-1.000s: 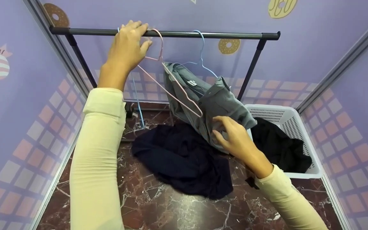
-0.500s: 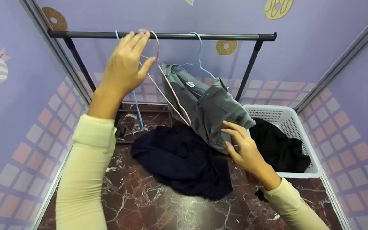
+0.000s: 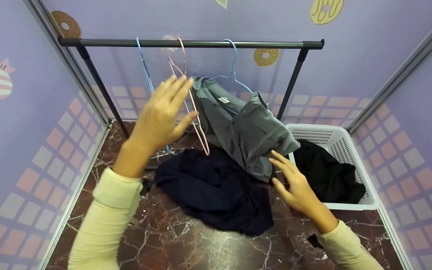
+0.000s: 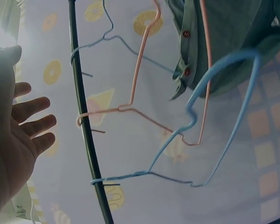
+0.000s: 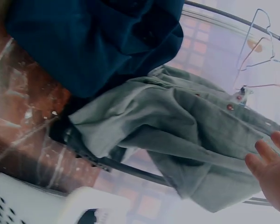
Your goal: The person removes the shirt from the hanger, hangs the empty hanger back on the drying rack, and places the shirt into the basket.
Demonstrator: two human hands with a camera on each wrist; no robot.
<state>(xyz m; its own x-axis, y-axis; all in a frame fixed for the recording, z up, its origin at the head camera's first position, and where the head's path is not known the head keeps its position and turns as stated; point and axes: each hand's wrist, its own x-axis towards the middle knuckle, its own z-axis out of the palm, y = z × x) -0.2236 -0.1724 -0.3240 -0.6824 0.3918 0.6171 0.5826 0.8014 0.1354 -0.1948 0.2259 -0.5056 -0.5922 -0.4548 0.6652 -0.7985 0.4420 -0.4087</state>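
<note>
Head view: grey-green shirt [image 3: 244,129], rumpled, dark-buttoned, lopsided on blue hanger [image 3: 233,73]; left grip [image 3: 159,116], right grip [image 3: 296,187] both relaxed.

The person's long sleeves [image 3: 101,225] are pale yellow. The left one ends in a wide cuff [image 3: 116,193]. A small black thing [image 3: 146,186] shows by each wrist.

Readable text: none | head view, white label [image 3: 224,100] inside grey shirt [image 3: 253,131]: too small to read
</note>
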